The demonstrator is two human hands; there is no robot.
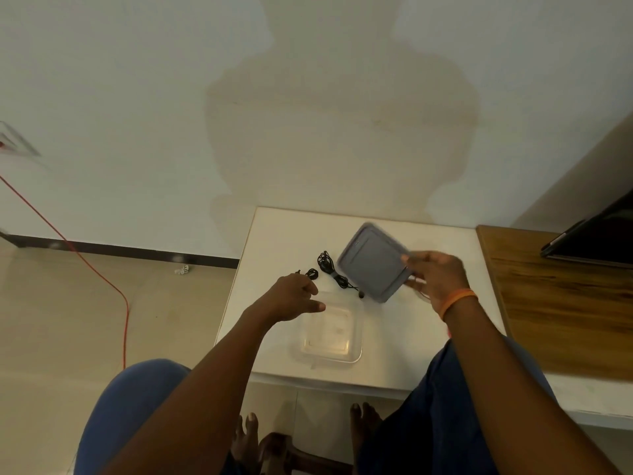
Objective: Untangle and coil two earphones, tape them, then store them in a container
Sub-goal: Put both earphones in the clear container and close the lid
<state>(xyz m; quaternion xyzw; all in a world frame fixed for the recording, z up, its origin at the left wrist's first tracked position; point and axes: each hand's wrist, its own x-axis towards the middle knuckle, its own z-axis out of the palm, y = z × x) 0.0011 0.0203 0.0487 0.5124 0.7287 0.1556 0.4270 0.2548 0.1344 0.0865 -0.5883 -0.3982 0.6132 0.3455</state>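
A clear plastic container (356,341) stands open near the front of the small white table (428,344). My right hand (435,279) holds its grey lid (371,262) tilted in the air above the table. My left hand (296,298) hovers over the container's far left corner, thumb out and fingers loosely curled, holding nothing. Black earphone cords (330,267) lie tangled on the table behind the container, partly under the lid. A smaller black bundle (311,273) sits just beyond my left fingers.
A wooden surface (561,303) adjoins the table on the right, with a dark laptop-like device (592,234) on it. A red cable (102,279) runs across the floor at left. My knees and bare feet are below the table's front edge.
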